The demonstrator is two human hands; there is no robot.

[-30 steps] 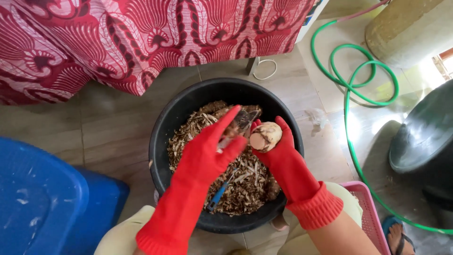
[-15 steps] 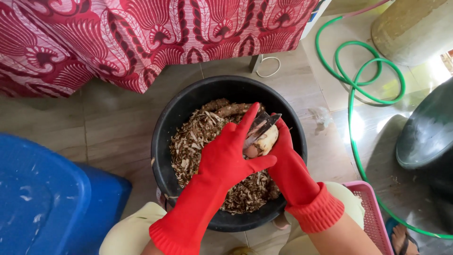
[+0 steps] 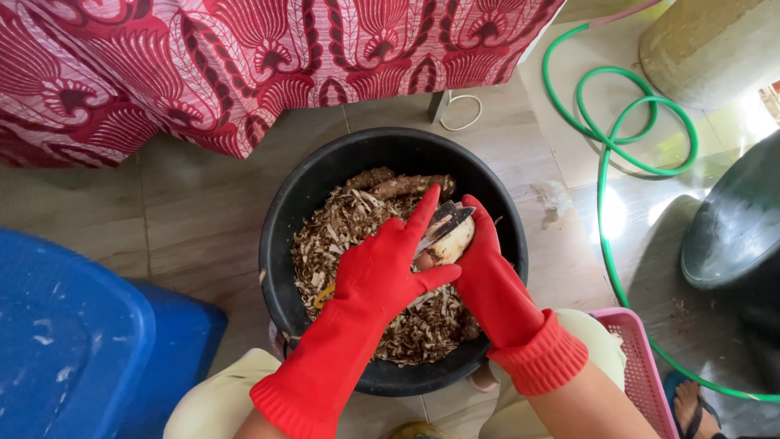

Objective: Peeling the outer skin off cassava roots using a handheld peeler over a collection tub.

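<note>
While peelings fill the black tub, two red-gloved hands work over it.
The right hand grips a pale root; the left hand apparently holds a knife.

Daylight is coming in bright from the right — glare is washing out the floor tiles beside the green hose; frame is staying sharp, edges bowing slightly, shadows lying soft.

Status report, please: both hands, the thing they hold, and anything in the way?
Left hand on knife, blade against root. Right hand grips pale peeled root. Both over black tub of peelings. Nothing in the way.
</note>
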